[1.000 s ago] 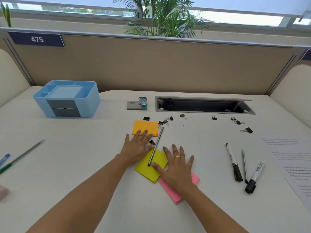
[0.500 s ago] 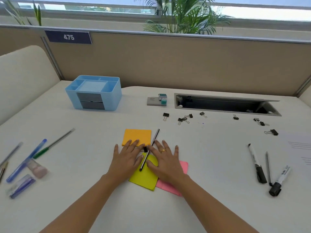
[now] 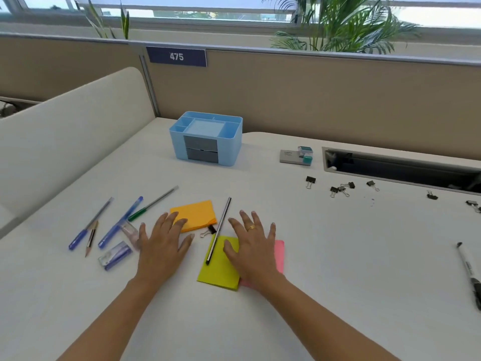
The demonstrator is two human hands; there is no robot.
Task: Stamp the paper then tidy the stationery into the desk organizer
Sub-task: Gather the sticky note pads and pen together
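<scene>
At the desk front: both hands flat, nothing held

Left of the left hand (image 3: 162,246) lie three pens (image 3: 121,222), one pencil (image 3: 91,238) and two small clear plastic items (image 3: 114,255). That hand is palm down with fingers spread and straight, gripping nothing. Its fingertips touch the near edge of the orange pad (image 3: 197,213). Beyond it, well apart, stands the one desk organizer (image 3: 205,138).

Between the hands are one binder clip (image 3: 209,230) and one slim black pen (image 3: 218,230), whose lower end lies on the yellow pad (image 3: 218,272). The right hand (image 3: 253,250) is likewise flat and spread. It rests on the yellow pad and the pink pad (image 3: 279,254) and holds nothing. Pads counted: three.

Beyond and right of that hand sits one stamp (image 3: 296,156). Further right are seven loose clips (image 3: 342,190), as far as can be made out, and one marker (image 3: 471,277) at the far right edge. The paper to be stamped is not in view.

Assessment: the pads are light, soft-edged blocks likely to slide on the smooth top, so pinch across the thickness at one side. The pens are light and will roll, so take them mid-barrel. The stamp looks rigid, so grasp the sides of its body.
</scene>
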